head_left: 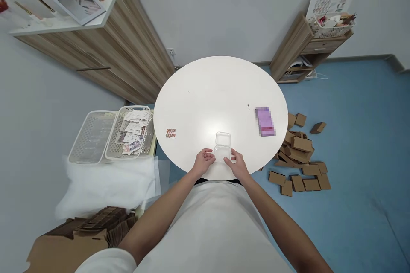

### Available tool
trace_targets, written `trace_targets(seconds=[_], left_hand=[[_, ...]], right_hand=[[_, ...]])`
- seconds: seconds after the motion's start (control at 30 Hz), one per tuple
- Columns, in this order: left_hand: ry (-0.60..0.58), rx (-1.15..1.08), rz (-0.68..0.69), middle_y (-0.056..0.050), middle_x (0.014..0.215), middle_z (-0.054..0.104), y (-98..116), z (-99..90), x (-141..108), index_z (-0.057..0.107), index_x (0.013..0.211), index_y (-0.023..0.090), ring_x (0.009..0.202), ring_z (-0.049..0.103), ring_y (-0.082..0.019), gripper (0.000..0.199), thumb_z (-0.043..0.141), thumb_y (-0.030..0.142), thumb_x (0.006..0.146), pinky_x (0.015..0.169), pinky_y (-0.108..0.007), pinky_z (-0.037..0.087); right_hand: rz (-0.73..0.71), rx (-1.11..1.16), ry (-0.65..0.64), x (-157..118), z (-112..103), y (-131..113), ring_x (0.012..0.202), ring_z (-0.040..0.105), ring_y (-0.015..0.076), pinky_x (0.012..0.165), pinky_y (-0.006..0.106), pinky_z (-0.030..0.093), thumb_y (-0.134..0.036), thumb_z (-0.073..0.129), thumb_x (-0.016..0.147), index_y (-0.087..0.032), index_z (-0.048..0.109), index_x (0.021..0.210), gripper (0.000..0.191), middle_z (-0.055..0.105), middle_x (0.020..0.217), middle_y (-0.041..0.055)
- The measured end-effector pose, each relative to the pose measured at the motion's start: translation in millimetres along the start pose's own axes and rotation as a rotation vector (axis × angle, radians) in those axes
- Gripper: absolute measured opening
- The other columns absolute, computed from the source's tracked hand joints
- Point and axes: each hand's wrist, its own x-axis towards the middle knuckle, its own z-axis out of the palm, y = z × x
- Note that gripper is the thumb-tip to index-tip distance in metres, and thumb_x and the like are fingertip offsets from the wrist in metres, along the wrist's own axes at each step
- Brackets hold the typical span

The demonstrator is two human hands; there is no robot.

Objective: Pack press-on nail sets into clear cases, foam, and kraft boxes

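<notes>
A small clear plastic case (223, 139) lies on the white round table near its front edge, its lid laid back away from me. My left hand (203, 161) is at the left side of the case's near half, fingers apart and curved. On the opposite side my right hand (236, 164) has its thumb and fingers spread at the case's right edge. A small set of reddish-brown nail pieces (171, 133) rests on the left part of the table. Toward the right lies a purple packet (265, 121), its surface blurred.
White baskets (130, 132) with cards and clear cases stand left of the table (208, 89). Below them are white wrapping sheets (105, 183) and folded cardboard (70, 247). Several small brown boxes (301, 144) lie on the floor at right. Wooden cabinets stand behind.
</notes>
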Motion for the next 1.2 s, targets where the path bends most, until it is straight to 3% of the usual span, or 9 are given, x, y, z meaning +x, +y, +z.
trace_targets(seconds=[0.07, 0.37, 0.53, 0.77, 0.97, 1.2], left_hand=[[0.028, 0.004, -0.012, -0.002, 0.076, 0.058, 2.4, 3.9, 4.2, 0.051, 0.096, 0.016, 0.068, 0.057, -0.010, 0.038, 0.068, 0.023, 0.063, 0.068, -0.027, 0.046], [0.119, 0.063, -0.028, -0.003, 0.078, 0.059, -2.0, 12.9, 29.3, 0.054, 0.094, 0.015, 0.071, 0.057, -0.011, 0.032, 0.065, 0.020, 0.065, 0.072, -0.030, 0.046], [0.203, 0.176, -0.050, -0.007, 0.089, 0.059, -6.6, 17.3, 41.6, 0.059, 0.095, 0.016, 0.077, 0.056, -0.013, 0.026, 0.060, 0.017, 0.069, 0.079, -0.032, 0.045], [0.249, 0.312, -0.037, -0.008, 0.104, 0.055, -3.0, 27.6, 49.3, 0.053, 0.114, 0.018, 0.082, 0.053, -0.014, 0.047, 0.059, 0.014, 0.068, 0.080, -0.031, 0.043], [0.230, 0.357, -0.018, -0.007, 0.107, 0.052, 1.4, 29.3, 45.6, 0.051, 0.116, 0.021, 0.084, 0.050, -0.014, 0.050, 0.057, 0.011, 0.067, 0.079, -0.030, 0.043], [0.171, 0.385, 0.013, -0.008, 0.108, 0.049, 1.7, 31.1, 41.5, 0.047, 0.120, 0.019, 0.090, 0.049, -0.016, 0.054, 0.055, 0.010, 0.068, 0.075, -0.028, 0.044]], right_hand=[[-0.010, -0.003, 0.024, 9.4, -2.9, 2.5, 0.108, 0.044, 0.0220, 0.089, 0.035, 0.041, -0.053, 0.056, 0.067, -0.026, 0.038, 0.126, 0.068, 0.039, 0.125, 0.0086], [-0.015, -0.087, -0.181, 39.1, -4.0, 4.1, 0.110, 0.042, 0.0210, 0.085, 0.033, 0.043, -0.049, 0.053, 0.069, -0.025, 0.039, 0.124, 0.062, 0.037, 0.122, 0.0075], [-0.024, -0.226, -0.146, 54.1, 4.4, 9.8, 0.111, 0.040, 0.0221, 0.091, 0.034, 0.039, -0.046, 0.053, 0.069, -0.027, 0.028, 0.131, 0.069, 0.035, 0.117, 0.0077], [-0.090, -0.321, -0.147, 74.3, 10.4, -1.5, 0.113, 0.038, 0.0274, 0.090, 0.039, 0.037, -0.041, 0.052, 0.071, -0.020, 0.008, 0.138, 0.083, 0.029, 0.120, 0.0131], [-0.169, -0.351, -0.131, 71.9, 4.7, 6.2, 0.105, 0.043, 0.0253, 0.086, 0.037, 0.040, -0.037, 0.051, 0.072, -0.025, 0.007, 0.138, 0.080, 0.029, 0.117, 0.0106], [-0.186, -0.395, -0.089, 70.6, 3.3, 10.2, 0.097, 0.046, 0.0230, 0.084, 0.038, 0.042, -0.035, 0.051, 0.071, -0.021, 0.011, 0.137, 0.078, 0.033, 0.113, 0.0109]])
